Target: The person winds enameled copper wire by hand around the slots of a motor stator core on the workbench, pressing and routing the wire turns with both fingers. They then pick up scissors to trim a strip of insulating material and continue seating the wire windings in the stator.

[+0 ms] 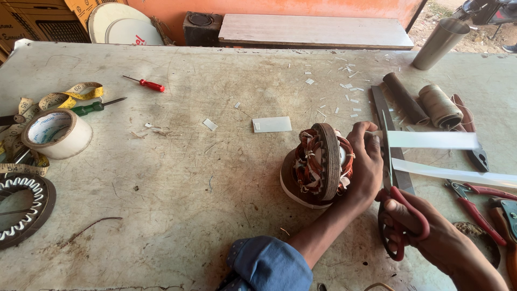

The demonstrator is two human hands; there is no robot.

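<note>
Left hand: (pixel 365 161) fingers closed on the end of a white strip (pixel 431 140), just beside the stator (pixel 321 161).
Right hand: (pixel 425 231) gripping red-handled scissors (pixel 392 188), blades up against the strip near the left fingers.
Strip: held level above the table (pixel 188 178), running right; a second white strip (pixel 458 174) lies below it.
Stator: copper-wound, on edge on a round base, table centre-right.
Left side: tape roll (pixel 56 133), measuring tape (pixel 64 97), two screwdrivers (pixel 145 83).
Right side: thread spool (pixel 440 105), pliers (pixel 476 207).
</note>
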